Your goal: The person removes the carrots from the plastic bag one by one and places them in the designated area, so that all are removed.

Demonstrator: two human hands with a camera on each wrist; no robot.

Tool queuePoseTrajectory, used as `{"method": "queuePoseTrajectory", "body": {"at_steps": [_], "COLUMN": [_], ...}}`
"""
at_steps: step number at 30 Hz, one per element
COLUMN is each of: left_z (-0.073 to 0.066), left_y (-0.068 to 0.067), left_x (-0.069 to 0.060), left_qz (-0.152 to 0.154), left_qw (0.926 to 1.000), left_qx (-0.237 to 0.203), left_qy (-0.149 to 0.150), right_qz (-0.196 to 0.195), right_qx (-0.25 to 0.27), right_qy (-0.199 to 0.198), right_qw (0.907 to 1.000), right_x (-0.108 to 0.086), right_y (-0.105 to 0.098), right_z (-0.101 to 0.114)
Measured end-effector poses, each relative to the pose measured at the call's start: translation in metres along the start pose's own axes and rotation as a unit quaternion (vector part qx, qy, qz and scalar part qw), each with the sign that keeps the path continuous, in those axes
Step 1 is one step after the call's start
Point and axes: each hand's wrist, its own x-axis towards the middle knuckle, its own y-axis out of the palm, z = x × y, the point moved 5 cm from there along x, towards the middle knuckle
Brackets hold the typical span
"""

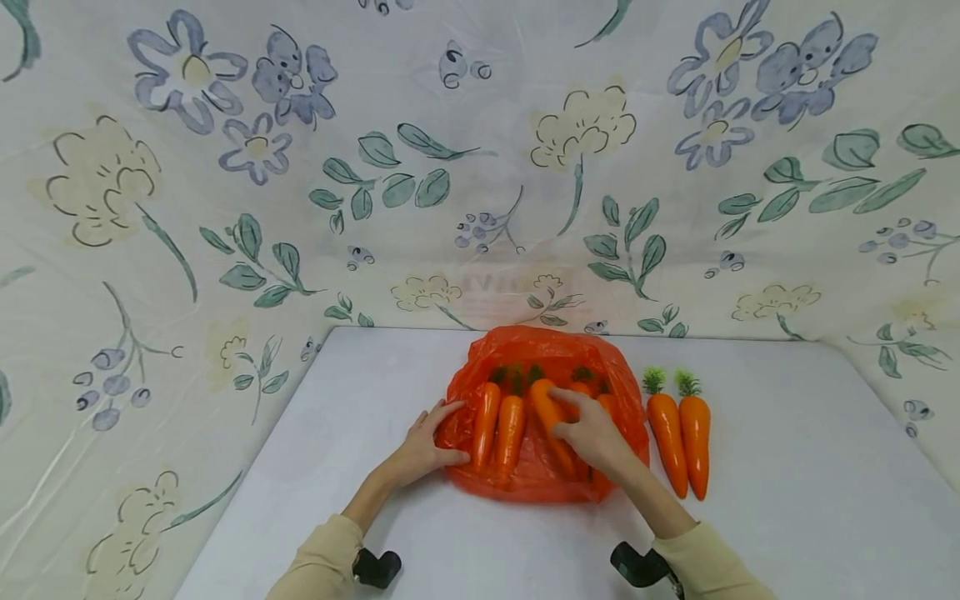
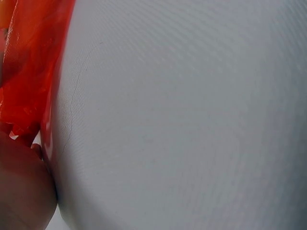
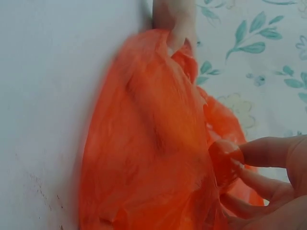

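The right hand (image 1: 596,435) grips one carrot (image 1: 543,395) inside the open mouth of the red plastic bag (image 1: 540,337), its thumb and fingers narrowed onto the body near the thick end. The left hand (image 1: 415,452) lies across from that grip, at the bag's opposite side, with thumb and fingers spread wide apart against the film; whether they also pinch it cannot be told.

The gripped carrot slants among others, its green top pointing away from the person. To the left of the grip, two carrots lie side by side in the bag, the outer carrot (image 1: 487,427) and the inner carrot (image 1: 511,432). More orange shows just right of the fingers, partly hidden, so no sure count is possible. Outside the bag, right of the grip, a pair of loose carrots (image 1: 695,442) lies on the white table (image 1: 795,475), tops also pointing away.

The step in hand seems to be handling a single carrot at the bag's mouth; whether it is going in or coming out cannot be judged. Either way, the next move calls for a steady pinch, a path clear of the neighbouring carrots, and the left hand steadying the thin film.
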Motion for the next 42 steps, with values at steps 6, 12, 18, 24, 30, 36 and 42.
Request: {"method": "queuePoseTrajectory", "body": {"at_steps": [6, 12, 18, 24, 30, 36, 42], "left_z": [0.0, -0.001, -0.001, 0.0, 0.0, -0.001, 0.0], "left_y": [0.001, 0.002, 0.001, 0.001, 0.001, 0.0, 0.0], "left_x": [-0.001, -0.002, -0.001, 0.0, 0.0, -0.001, -0.001], "left_qz": [0.0, -0.002, 0.0, 0.0, 0.002, 0.002, 0.0], "left_qw": [1.0, 1.0, 1.0, 1.0, 1.0, 1.0, 1.0], "left_qx": [-0.002, 0.0, -0.003, -0.005, -0.001, 0.0, 0.002], "left_qy": [-0.001, -0.001, 0.0, -0.001, -0.003, -0.002, 0.0], "right_qz": [-0.01, -0.022, -0.026, -0.024, -0.003, 0.014, 0.004], "right_qx": [0.003, 0.002, -0.006, 0.001, 0.021, 0.038, 0.051], "right_qy": [-0.016, -0.038, -0.064, -0.078, -0.073, -0.064, -0.076], "right_qw": [0.9998, 0.999, 0.9976, 0.9966, 0.9971, 0.9971, 0.9958], "right_x": [-0.006, -0.013, -0.019, -0.026, -0.034, -0.039, -0.042], "right_y": [0.001, -0.001, -0.003, -0.004, -0.003, 0.0, -0.007], "right_z": [0.002, 0.005, 0.007, 0.011, 0.014, 0.019, 0.02]}}
